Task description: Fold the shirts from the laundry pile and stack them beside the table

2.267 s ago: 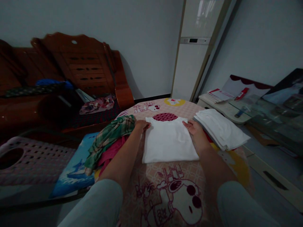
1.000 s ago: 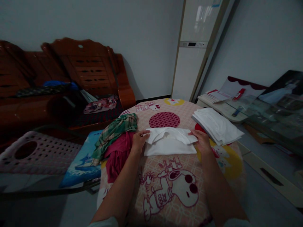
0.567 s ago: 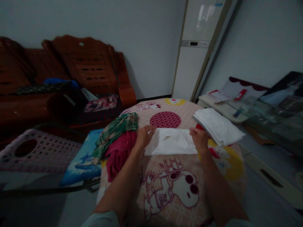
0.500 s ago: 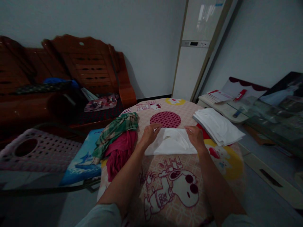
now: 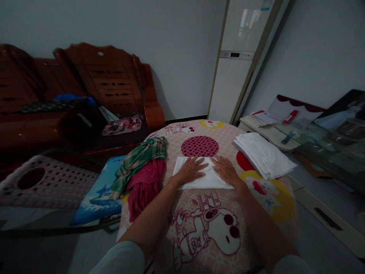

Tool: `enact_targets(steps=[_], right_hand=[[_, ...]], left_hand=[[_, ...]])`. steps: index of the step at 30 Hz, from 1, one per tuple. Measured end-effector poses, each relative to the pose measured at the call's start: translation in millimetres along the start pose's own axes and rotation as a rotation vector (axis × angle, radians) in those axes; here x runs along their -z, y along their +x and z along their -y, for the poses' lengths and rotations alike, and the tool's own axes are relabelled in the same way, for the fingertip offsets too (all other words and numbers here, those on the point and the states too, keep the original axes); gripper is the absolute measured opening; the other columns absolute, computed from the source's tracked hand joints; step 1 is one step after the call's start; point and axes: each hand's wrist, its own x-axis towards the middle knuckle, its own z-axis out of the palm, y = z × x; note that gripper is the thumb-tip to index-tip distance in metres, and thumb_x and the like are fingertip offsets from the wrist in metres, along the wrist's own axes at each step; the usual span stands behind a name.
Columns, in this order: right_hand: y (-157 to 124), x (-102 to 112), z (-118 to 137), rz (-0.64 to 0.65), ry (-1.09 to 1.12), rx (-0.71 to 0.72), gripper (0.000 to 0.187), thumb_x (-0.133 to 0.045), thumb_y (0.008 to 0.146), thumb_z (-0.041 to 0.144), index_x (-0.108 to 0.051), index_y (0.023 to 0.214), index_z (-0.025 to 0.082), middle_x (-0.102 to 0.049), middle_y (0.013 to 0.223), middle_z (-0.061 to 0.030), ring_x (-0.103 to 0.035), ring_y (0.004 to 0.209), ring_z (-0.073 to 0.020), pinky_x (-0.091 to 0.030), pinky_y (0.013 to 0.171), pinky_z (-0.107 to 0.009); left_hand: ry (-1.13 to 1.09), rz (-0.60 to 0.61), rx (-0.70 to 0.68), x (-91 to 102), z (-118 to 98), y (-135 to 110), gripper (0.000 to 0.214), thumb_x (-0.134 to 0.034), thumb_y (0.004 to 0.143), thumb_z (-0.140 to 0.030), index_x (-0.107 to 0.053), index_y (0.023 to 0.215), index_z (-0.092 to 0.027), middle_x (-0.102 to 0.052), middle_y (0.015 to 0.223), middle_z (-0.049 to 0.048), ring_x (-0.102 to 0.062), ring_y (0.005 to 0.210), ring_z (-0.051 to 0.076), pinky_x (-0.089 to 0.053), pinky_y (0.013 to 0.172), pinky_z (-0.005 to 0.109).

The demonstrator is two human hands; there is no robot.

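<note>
A folded white garment (image 5: pixel 203 183) lies flat on the round table in front of me, its long side across my view. My left hand (image 5: pixel 191 169) rests palm down on its left part, fingers spread. On the right part lies my right hand (image 5: pixel 225 169), also flat with the fingers apart. Neither hand grips the cloth. To the right sits a stack of folded white clothes (image 5: pixel 264 155). Left of my hands is a loose heap: a green plaid cloth (image 5: pixel 142 156) and a crumpled magenta cloth (image 5: pixel 146 186).
A printed tablecloth (image 5: pixel 211 236) with cartoon dogs covers the table. At the left stand a woven chair (image 5: pixel 57 186) with a blue cushion (image 5: pixel 102 196) and a wooden sofa (image 5: pixel 105 87). A glass-topped cabinet (image 5: pixel 327 144) is at the right, a tall air conditioner (image 5: pixel 232 87) behind.
Both hands have let go of the garment's far edge and come down flat on it, fingers spread. The far edge now lies down on the table.
</note>
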Motion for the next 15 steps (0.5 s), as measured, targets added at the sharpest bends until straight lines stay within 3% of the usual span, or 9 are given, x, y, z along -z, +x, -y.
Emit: enact_targets(steps=[5,7,9,12,15], right_hand=[[2,2,5,0.041,-0.001,-0.014,0.047,-0.04,0.098,0.041,-0.049,0.143,0.031,-0.044,0.151,-0.0052,-0.04,0.137,-0.0304,-0.025,0.115,-0.052],[1,1,4,0.009,0.011,-0.008,0.047,-0.04,0.098,0.042,-0.051,0.142,0.028,-0.046,0.149,-0.0068,-0.041,0.136,-0.0297,-0.025,0.115,-0.051],[-3,-1,0,-0.086,0.039,-0.033,0.049,-0.036,0.099,0.042,-0.052,0.141,0.023,-0.049,0.146,-0.0098,-0.042,0.135,-0.0276,-0.027,0.115,-0.048],[-10,-6,-11,-0.304,0.068,-0.194,0.05,-0.031,0.099,0.039,-0.054,0.136,0.015,-0.055,0.138,-0.0148,-0.045,0.132,-0.0261,-0.032,0.113,-0.046],[-14,-13,-22,-0.394,0.031,-0.355,0.047,-0.037,0.096,0.039,-0.059,0.127,0.012,-0.059,0.13,-0.0185,-0.047,0.128,-0.0298,-0.033,0.11,-0.049]], left_hand=[[-0.048,-0.012,0.019,3.7,-7,-1,0.048,-0.054,0.092,-0.048,-0.052,0.139,-0.036,-0.038,0.155,0.0021,-0.029,0.145,0.031,-0.02,0.118,0.051],[-0.152,-0.092,0.074,5.4,-7,-3,0.045,-0.052,0.094,-0.043,-0.055,0.137,-0.032,-0.044,0.151,0.0036,-0.035,0.142,0.027,-0.024,0.118,0.046],[-0.248,-0.273,0.197,7.6,-3,-6,0.042,-0.047,0.096,-0.036,-0.056,0.135,-0.026,-0.052,0.145,0.0061,-0.043,0.137,0.023,-0.03,0.116,0.04],[-0.24,-0.561,0.475,10.2,11,-15,0.039,-0.046,0.093,-0.024,-0.059,0.129,-0.018,-0.06,0.135,0.0108,-0.051,0.128,0.023,-0.036,0.112,0.04],[-0.137,-0.577,0.665,9.2,25,-24,0.029,-0.051,0.088,-0.023,-0.063,0.113,-0.013,-0.065,0.12,0.016,-0.056,0.12,0.027,-0.038,0.108,0.042]])
